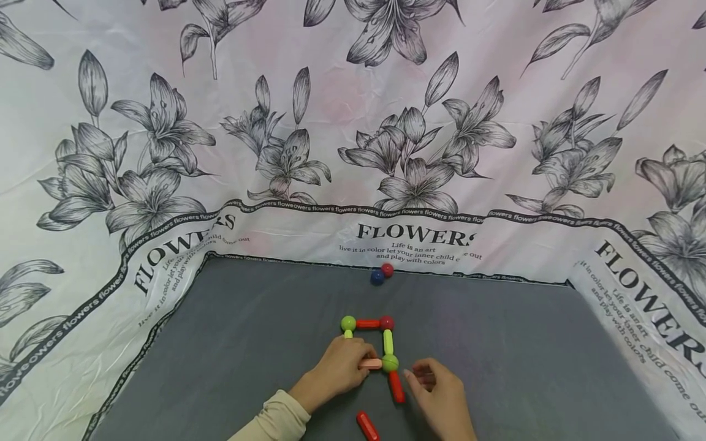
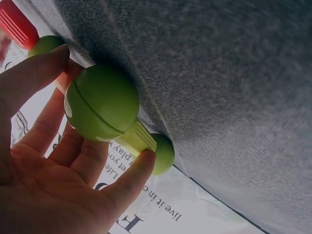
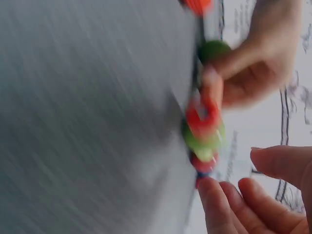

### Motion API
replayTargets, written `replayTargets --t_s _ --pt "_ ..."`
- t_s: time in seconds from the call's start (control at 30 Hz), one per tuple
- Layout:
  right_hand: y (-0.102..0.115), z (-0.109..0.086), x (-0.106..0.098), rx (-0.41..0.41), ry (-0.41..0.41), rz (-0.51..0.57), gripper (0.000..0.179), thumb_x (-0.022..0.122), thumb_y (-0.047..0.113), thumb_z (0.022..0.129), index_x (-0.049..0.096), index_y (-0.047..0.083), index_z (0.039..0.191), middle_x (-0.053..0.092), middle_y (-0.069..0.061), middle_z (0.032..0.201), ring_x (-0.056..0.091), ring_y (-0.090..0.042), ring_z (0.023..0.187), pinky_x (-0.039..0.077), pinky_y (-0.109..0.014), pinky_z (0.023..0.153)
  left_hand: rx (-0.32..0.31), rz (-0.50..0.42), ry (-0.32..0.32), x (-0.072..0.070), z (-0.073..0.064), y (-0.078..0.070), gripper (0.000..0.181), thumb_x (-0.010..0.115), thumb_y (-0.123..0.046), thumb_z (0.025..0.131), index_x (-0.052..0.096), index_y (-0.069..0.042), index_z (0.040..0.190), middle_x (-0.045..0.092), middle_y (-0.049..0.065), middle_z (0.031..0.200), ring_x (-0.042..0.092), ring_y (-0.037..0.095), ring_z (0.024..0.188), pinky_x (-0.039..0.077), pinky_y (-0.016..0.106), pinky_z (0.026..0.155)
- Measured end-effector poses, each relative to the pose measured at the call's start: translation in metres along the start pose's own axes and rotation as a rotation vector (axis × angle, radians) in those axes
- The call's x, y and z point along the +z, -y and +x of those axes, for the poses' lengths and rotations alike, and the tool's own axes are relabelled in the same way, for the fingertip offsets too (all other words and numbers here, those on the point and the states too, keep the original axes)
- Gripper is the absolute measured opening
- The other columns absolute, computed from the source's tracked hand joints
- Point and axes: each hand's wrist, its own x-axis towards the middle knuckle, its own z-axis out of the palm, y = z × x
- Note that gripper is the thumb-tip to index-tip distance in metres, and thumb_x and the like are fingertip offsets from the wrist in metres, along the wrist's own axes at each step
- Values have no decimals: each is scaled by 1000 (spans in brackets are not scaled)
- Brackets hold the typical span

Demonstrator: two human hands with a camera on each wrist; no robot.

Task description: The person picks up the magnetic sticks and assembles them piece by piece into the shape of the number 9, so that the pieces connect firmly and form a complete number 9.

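A square of magnetic rods and balls lies on the grey surface. My left hand (image 1: pixel 344 362) is at its near left corner, thumb and fingers pinching a pink rod (image 1: pixel 371 364) beside a green ball (image 2: pixel 105 103), which shows in the left wrist view. The little finger touches a yellow-green rod (image 2: pixel 138 137). The pink rod's right end meets another green ball (image 1: pixel 390 362), from which a red rod (image 1: pixel 397 388) points towards me. Just right of that rod, my right hand (image 1: pixel 439 392) is empty, fingers loosely bent and thumb apart from them.
The square's far side has a green ball (image 1: pixel 348 323), a red rod (image 1: pixel 368 323) and a red ball (image 1: pixel 387 323). A loose red rod (image 1: pixel 367 425) lies in front. Blue (image 1: pixel 377 277) and red balls (image 1: pixel 387 270) sit at the back, by the flower-print cloth (image 1: pixel 309 236).
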Motion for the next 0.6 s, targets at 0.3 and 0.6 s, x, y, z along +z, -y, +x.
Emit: replayTargets --t_s 0.3,0.6 --pt "2 86 -39 -119 -4 -33 24 74 33 91 77 13 104 78 -7 101 73 -22 93 57 -37 81 -32 -15 49 -6 -4 3 18 77 -13 82 77 -24 96 68 -12 80 52 -1 67 46 23 74" --pt "4 168 -27 -92 41 30 38 67 38 96 73 7 118 74 -15 117 69 -31 107 54 -44 89 -36 1 63 -4 -11 3 16 80 -17 82 77 -25 96 66 -14 79 51 -2 65 46 22 76"
